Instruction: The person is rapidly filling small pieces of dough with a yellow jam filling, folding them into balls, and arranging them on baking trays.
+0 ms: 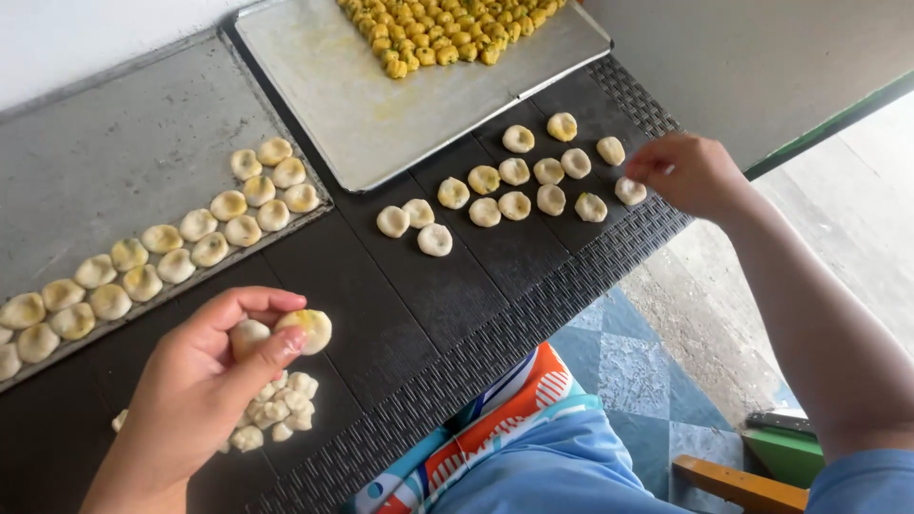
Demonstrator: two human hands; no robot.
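While the left hand (pixel 205 381) is hovering low over the dark woven tabletop (pixel 447 286), its fingers are curling narrowly around two pale dough pieces (pixel 286 331), one pinched between thumb and forefinger, the other tucked just behind it against the palm. Directly beneath this hand, a small heap of dough lumps (pixel 281 411) is lying on the mat, pieces touching one another.

The right hand (pixel 687 173) is reaching out to the far right edge of the table, fingertips drawn together and pinching; whether it is actually gripping anything cannot be told, though the fingertips are sitting right at a round dough disc (pixel 629 191), touching or nearly so. That disc is ending a loose group of pressed dough rounds (pixel 515 190), which is spreading in two rough rows across the mat, most pieces near each other but apart.

To the left, a grey baking tray (pixel 114 162) is carrying filled rounds (pixel 181 247) in a double diagonal line, pieces touching side by side. At the top, a lighter metal tray (pixel 381 105) is lying tilted across the mat, holding a tight cluster of small yellow balls (pixel 443 33) in its upper corner.

Below the table edge, a patterned orange and blue cloth (pixel 505 419) is showing over the person's lap, with tiled floor (pixel 628 371) beside it.
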